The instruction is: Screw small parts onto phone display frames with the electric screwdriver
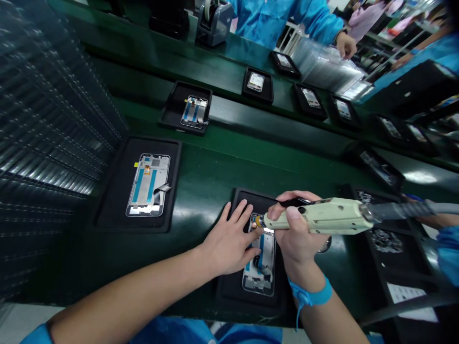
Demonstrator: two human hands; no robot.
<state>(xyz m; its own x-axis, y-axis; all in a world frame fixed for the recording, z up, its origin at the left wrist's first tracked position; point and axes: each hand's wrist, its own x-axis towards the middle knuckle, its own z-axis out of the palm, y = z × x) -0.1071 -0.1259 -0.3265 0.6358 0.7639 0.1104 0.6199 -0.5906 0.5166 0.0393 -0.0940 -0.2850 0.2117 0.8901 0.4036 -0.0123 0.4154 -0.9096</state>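
In my right hand (299,243) is a pale green electric screwdriver (333,216), held almost level, its corded end toward the right. The tip reaches the upper end of a phone frame (258,284), which has blue strips and a loose dark flex cable. This frame lies in a black tray (229,294) in front of me. My left hand (227,241) rests over the frame's left side and the tray, fingers spread. Its fingers hide part of the frame and sit close to the screwdriver tip. Whatever the tip touches is too small to make out.
Another phone frame (145,191) lies in a tray to the left, beside stacked clear plastic trays (46,143). Further trays with phone parts line the raised shelf behind. At right stands a parts tray (412,277) with small metal pieces. A co-worker's hand (346,45) touches clear plastic trays opposite.
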